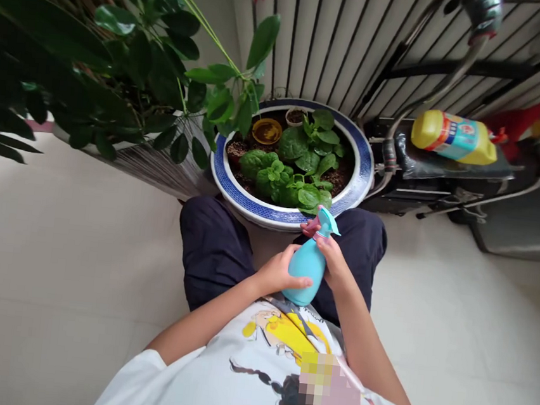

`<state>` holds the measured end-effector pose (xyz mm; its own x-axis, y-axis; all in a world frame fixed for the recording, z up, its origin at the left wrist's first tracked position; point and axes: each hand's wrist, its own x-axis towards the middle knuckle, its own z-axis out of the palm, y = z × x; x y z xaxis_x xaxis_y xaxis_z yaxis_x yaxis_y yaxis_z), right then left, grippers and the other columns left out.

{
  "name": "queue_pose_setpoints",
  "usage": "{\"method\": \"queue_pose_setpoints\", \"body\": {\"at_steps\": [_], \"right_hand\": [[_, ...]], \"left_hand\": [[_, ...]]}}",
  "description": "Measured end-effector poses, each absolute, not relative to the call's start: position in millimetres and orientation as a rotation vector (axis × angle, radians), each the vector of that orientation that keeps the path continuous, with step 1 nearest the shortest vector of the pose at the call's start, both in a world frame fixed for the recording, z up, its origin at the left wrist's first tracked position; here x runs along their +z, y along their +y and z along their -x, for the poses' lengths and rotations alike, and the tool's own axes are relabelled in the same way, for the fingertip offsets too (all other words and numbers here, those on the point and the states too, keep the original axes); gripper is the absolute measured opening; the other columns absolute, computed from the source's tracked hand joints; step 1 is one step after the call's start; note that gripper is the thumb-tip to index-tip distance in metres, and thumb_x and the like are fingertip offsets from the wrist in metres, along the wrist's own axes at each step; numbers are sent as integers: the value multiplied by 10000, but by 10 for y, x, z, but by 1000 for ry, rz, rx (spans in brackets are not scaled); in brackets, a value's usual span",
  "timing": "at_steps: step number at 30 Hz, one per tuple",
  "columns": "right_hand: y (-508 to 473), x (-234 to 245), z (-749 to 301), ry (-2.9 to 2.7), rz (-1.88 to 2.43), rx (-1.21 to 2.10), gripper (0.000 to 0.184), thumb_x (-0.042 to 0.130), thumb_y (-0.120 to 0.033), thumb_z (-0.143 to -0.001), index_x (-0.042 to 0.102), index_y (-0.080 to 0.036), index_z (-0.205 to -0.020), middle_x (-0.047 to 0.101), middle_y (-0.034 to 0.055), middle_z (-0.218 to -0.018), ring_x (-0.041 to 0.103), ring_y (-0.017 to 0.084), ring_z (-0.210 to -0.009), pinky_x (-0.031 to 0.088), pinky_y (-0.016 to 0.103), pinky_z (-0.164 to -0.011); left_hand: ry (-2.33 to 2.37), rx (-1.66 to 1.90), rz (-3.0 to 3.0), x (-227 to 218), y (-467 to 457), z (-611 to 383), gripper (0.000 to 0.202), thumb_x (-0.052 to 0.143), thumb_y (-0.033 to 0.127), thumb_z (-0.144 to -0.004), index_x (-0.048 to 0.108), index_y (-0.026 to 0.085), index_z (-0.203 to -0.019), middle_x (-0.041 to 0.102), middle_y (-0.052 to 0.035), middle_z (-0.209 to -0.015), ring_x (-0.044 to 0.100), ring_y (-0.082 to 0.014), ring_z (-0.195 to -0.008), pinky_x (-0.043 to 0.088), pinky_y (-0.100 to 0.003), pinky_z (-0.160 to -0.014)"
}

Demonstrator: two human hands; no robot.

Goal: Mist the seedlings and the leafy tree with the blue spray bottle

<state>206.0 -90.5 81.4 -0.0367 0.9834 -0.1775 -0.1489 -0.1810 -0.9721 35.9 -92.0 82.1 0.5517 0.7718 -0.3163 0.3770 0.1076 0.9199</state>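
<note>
Both hands are closed on the spray bottle (pixel 302 270), which sits over the lap between the knees, at the near side of the planter (pixel 365 167). Left hand (pixel 278 273): wrapped on the lower body, thumb across the near face, other fingers partly hidden. Right hand (pixel 334 258): gripping the neck just below the spray head (pixel 328 221); finger pressure on the trigger cannot be told.

Handling, judged: smooth plastic, probably light, a little heavier if full. Walls likely give when squeezed; surface may turn slippery if wet. Best hold is the narrow neck, one hand there, the other supporting the rounded base. Spray head is likely the weaker part; avoid lifting by it alone.

Containers: bottle is opaque, fill level unreadable. Planter, round with a blue-and-white rim, holds dark soil and leafy green plants (pixel 297 160), plus a small amber-brown dish (pixel 266 131) and, beside it, a pale-rimmed cup (pixel 296 116) with brown, soil-like matter. Right of the planter, a yellow bottle (pixel 454 137) lies on its side on a black seat (pixel 454 172); contents not visible.
</note>
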Motion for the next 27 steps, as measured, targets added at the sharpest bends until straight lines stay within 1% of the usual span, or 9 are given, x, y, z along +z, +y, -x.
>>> {"method": "queue_pose_setpoints", "body": {"at_steps": [2,4,8,14,18,21,23,25,27], "right_hand": [[-835,806,-2000,-988,1184,1462,566,634,-632,-798,597,-264,-1227,670,108,-1217,630,298,-1151,509,488,-999],[-777,805,-1951,-942,1170,1462,521,676,-597,-772,606,-263,-1165,680,96,-1185,652,294,-1099,514,477,-982],[-732,752,-1887,-884,1210,1376,452,723,-552,-729,612,-238,-1034,683,90,-1096,676,273,-972,540,424,-897],[-756,632,-1857,-843,1263,1315,398,721,-511,-742,623,-209,-983,684,57,-913,663,215,-776,558,346,-708],[-756,573,-1848,-863,1306,1316,380,705,-527,-753,640,-183,-901,688,50,-784,657,207,-712,547,328,-670],[-731,559,-1846,-894,1311,1311,397,711,-538,-739,643,-180,-896,707,63,-806,669,216,-726,548,333,-688],[-712,562,-1855,-922,1296,1341,439,710,-555,-734,649,-184,-961,722,78,-869,685,238,-787,552,358,-742],[-717,557,-1874,-938,1239,1417,528,683,-584,-756,626,-202,-1116,721,95,-1016,688,268,-932,539,406,-863],[-774,520,-1893,-934,1156,1524,665,654,-628,-773,528,-248,-1304,652,105,-1245,640,290,-1106,493,451,-978]], "left_hand": [[1075,366,-1520,824,-936,-326,888,791,584,-628,447,209,-1356,626,-139,-1279,625,-333,-1125,500,-424,-929],[1099,361,-1521,830,-943,-300,877,793,579,-629,454,205,-1346,629,-142,-1270,627,-333,-1119,498,-427,-928],[1088,386,-1482,787,-936,-266,821,793,566,-637,487,211,-1312,664,-117,-1205,655,-312,-1056,514,-399,-879],[1078,387,-1481,711,-888,-220,806,781,567,-656,497,220,-1326,698,-96,-1145,677,-297,-1009,522,-362,-825],[1105,399,-1512,720,-871,-206,700,762,551,-680,546,216,-1255,718,-80,-1075,689,-281,-950,515,-335,-784],[1125,403,-1509,712,-885,-207,672,760,536,-681,557,213,-1234,723,-77,-1044,690,-280,-930,510,-322,-758],[1135,401,-1489,698,-903,-210,695,771,533,-668,554,210,-1245,719,-83,-1058,686,-289,-941,511,-329,-764],[1158,419,-1460,683,-921,-214,703,786,522,-652,560,213,-1241,716,-83,-1072,681,-296,-957,513,-345,-789],[1176,488,-1420,659,-929,-221,696,797,502,-642,567,220,-1236,709,-77,-1094,673,-298,-979,512,-362,-831]]}}
